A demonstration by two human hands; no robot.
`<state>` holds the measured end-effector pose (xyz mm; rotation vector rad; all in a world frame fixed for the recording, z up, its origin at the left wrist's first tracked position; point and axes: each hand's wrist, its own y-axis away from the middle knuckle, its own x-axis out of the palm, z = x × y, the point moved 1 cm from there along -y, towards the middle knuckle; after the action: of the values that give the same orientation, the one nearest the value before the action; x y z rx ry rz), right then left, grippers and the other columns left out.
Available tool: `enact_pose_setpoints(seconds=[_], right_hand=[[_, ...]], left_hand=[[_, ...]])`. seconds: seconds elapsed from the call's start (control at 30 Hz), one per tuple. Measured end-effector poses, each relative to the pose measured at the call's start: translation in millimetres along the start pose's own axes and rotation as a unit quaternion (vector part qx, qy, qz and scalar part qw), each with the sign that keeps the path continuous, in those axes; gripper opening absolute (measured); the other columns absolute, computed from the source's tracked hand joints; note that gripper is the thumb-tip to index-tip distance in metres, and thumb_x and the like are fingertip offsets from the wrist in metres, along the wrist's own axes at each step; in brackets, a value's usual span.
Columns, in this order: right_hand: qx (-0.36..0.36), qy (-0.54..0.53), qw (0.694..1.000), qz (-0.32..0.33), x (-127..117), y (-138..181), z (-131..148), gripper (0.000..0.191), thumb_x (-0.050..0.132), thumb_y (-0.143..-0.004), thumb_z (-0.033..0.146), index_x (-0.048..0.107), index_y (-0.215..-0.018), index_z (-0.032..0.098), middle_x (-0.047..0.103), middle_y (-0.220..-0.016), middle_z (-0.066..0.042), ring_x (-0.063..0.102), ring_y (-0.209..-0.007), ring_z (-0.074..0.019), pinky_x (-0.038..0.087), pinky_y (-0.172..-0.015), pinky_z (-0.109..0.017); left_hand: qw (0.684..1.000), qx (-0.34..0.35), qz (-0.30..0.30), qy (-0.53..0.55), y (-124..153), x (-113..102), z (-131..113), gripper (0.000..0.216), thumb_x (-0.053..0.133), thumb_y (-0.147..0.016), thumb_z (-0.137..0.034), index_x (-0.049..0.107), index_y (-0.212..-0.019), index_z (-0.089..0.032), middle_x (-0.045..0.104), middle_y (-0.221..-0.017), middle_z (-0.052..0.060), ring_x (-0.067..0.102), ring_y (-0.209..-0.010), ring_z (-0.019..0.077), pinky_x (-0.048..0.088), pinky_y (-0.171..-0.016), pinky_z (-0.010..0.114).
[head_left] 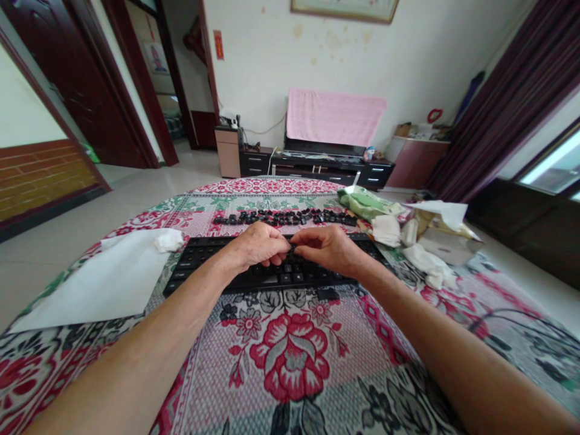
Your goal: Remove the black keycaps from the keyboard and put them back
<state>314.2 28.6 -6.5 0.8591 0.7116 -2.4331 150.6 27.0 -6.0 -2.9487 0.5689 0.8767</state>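
Note:
A black keyboard (193, 266) lies on the flowered tablecloth (294, 356) in front of me, and some of its key places look bare. Over its middle my left hand (264, 244) is closed, thumb and forefinger pressed together. Close beside it, my right hand (328, 248) pinches at nearly the same spot, fingertips almost meeting the left ones. Whatever is between the fingers is too small to make out. Behind the keyboard stretches a row of many loose black keycaps (312, 216). One small black piece (328, 294) rests at the keyboard's front edge.
To the left is a white sheet (109, 284) with a crumpled tissue (168, 240) on it. On the right lie a green bag (369, 203), crumpled white cloths (428, 266) and a dark cable (507, 311). Beyond the table stands a low black cabinet (335, 175).

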Motion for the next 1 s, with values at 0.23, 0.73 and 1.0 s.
enact_pose_setpoints(seconds=[0.23, 0.73, 1.0], right_hand=[[0.021, 0.093, 0.995, 0.043, 1.1, 2.5, -2.1, 0.023, 0.045, -0.067, 0.024, 0.060, -0.083, 0.017, 0.057, -0.063, 0.001, 0.045, -0.054, -0.0067, 0.032, -0.048, -0.020], [0.061, 0.109, 0.988, 0.089, 3.5, -3.8, -8.5, 0.022, 0.047, -0.064, 0.024, 0.064, -0.077, 0.018, 0.058, -0.058, 0.001, 0.044, -0.049, -0.0072, 0.030, -0.044, -0.020], [0.096, 0.096, 0.987, 0.082, 3.6, -5.5, -8.8, 0.021, 0.050, -0.061, 0.027, 0.065, -0.074, 0.019, 0.058, -0.056, 0.001, 0.042, -0.046, -0.0066, 0.030, -0.041, -0.019]], left_hand=[[0.992, 0.037, -0.039, -0.118, -2.7, -5.7, 7.3, 0.022, 0.045, -0.061, -0.030, 0.061, -0.069, -0.019, 0.053, -0.050, -0.002, 0.045, -0.043, 0.0070, 0.031, -0.039, 0.018], [0.980, 0.071, -0.014, -0.185, -4.6, -3.2, 7.4, 0.025, 0.047, -0.060, -0.034, 0.063, -0.074, -0.022, 0.057, -0.053, -0.002, 0.047, -0.047, 0.0087, 0.031, -0.044, 0.020], [0.956, 0.107, -0.053, -0.267, 1.0, 3.7, -1.6, 0.022, 0.047, -0.060, -0.033, 0.065, -0.068, -0.024, 0.055, -0.047, -0.002, 0.045, -0.046, 0.0093, 0.027, -0.045, 0.021]])
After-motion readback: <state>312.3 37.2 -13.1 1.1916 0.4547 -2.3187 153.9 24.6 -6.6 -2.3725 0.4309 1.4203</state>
